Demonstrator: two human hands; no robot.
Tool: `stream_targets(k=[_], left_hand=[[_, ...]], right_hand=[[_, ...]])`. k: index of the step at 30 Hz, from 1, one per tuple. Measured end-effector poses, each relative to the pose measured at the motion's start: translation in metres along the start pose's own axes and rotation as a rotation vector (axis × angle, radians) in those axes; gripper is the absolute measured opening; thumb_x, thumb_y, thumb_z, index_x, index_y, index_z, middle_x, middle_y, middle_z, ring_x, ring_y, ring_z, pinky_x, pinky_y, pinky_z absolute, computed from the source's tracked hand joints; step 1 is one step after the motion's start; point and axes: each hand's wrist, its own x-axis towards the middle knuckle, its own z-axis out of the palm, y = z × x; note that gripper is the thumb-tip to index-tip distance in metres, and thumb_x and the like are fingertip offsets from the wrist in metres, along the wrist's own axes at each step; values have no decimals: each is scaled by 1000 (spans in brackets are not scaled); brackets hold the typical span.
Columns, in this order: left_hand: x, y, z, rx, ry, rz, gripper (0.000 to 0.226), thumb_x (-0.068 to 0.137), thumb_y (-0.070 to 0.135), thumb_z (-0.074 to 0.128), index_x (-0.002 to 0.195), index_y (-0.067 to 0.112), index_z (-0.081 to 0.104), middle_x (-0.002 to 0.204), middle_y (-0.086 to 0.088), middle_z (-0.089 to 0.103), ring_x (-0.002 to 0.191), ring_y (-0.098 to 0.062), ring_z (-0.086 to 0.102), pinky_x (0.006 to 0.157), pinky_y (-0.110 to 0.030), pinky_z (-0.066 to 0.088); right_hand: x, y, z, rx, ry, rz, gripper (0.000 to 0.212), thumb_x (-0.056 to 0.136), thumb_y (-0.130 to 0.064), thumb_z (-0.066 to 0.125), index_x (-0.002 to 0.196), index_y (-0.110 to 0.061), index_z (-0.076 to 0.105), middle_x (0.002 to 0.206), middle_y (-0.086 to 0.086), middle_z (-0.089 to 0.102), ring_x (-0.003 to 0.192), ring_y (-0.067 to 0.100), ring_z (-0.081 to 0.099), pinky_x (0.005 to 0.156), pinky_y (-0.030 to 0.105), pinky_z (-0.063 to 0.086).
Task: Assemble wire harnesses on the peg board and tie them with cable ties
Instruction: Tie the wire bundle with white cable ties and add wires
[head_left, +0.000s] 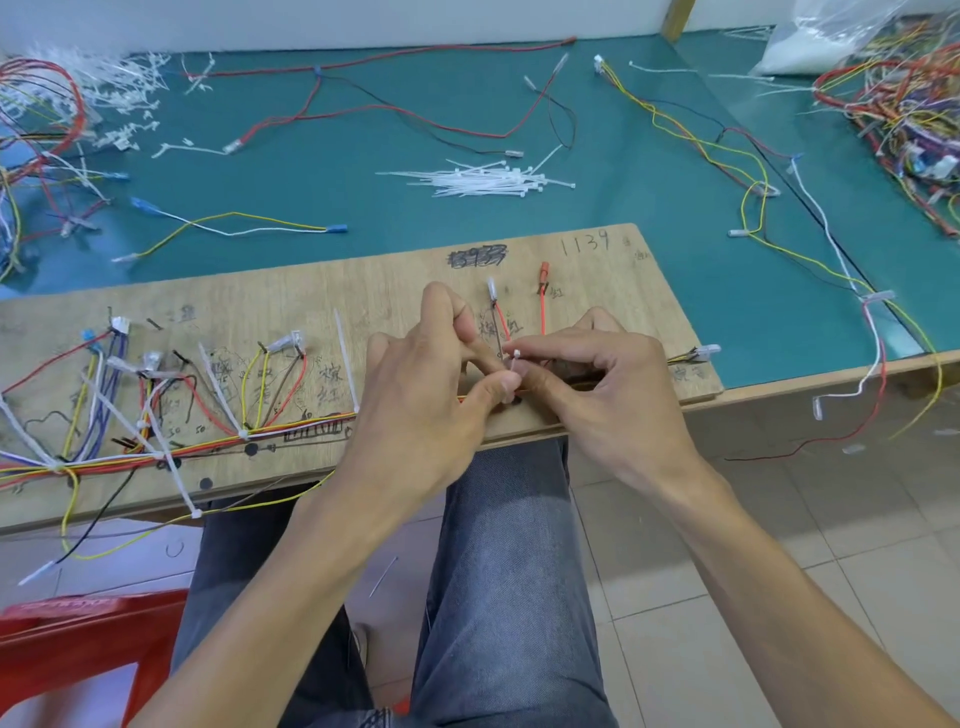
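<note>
I note my left hand (431, 384) and right hand (587, 379) meeting at the wooden board's (597, 280) near edge. Both pinch one white cable tie (514, 364) at the wire bundle (301, 424).

A: What is the person wearing?
B: They are wearing faded grey-blue denim jeans (498, 571), the cloth creasing softly over both thighs.
A: And higher up?
B: The left hand (415, 410) and right hand (597, 384) are showing bare, both forearms (291, 571) likewise.
</note>
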Motion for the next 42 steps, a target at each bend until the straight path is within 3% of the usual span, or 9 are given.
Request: stream_targets(k=[4,12,19,23,27,30,33,38,42], left_hand=[[1,2,1,1,8,-6,57,90,19,80,91,38,26,83,28,73,83,-6,70,97,-55,48],[1,6,0,15,47,-64,52,92,24,78,89,35,27,76,23,73,69,2,53,90,-57,45],[2,9,0,-30,58,-114,51,92,23,78,88,33,28,74,23,74,65,2,52,91,-62,46],[4,9,-1,-55,50,-111,41,93,22,77,94,26,36,73,26,73,73,3,56,93,-61,46],[6,8,-4,-46,0,-129,35,92,26,79,98,24,44,72,27,73,67,1,55,92,-61,46],[9,8,-7,-30,-43,-131,19,92,29,80,95,30,61,73,26,74,79,-5,65,96,-54,48],[11,7,-9,-42,-75,-136,8,92,28,80,95,30,72,73,24,75,77,-2,69,90,-42,54],[10,3,-12,-71,-83,-115,8,94,25,78,93,31,72,73,17,77,73,-4,72,84,-36,58],[13,3,-12,-79,-86,-124,10,95,23,77,87,28,71,73,12,77,73,-10,73,82,-40,59]], right_hand=[[0,4,2,-47,-18,-73,15,89,-20,84,104,-24,85,95,-16,79,92,19,58,78,31,50],[1,9,0,-59,-16,-133,12,91,-24,83,103,-22,85,98,-17,79,89,26,57,77,41,47],[-2,13,6,-135,42,-259,12,94,-15,80,105,-17,84,97,-12,78,87,26,50,76,40,46],[-4,13,9,-209,82,-350,7,96,-14,78,99,-15,84,96,-10,76,90,27,50,79,42,45],[-7,13,5,-239,51,-397,8,97,-15,76,101,-13,82,99,-9,74,94,25,48,83,38,45],[-7,12,0,-226,-12,-400,21,90,-23,83,108,-13,80,103,-9,73,98,24,48,88,32,43],[-6,13,0,-248,-4,-412,26,89,-26,86,111,-13,80,103,-8,74,98,26,49,88,34,44],[-4,15,3,-219,25,-408,20,90,-27,86,106,-15,83,108,-6,73,98,29,53,85,41,46],[-2,14,2,-196,16,-383,19,87,-27,88,103,-18,84,104,-8,75,97,26,53,85,36,45]])
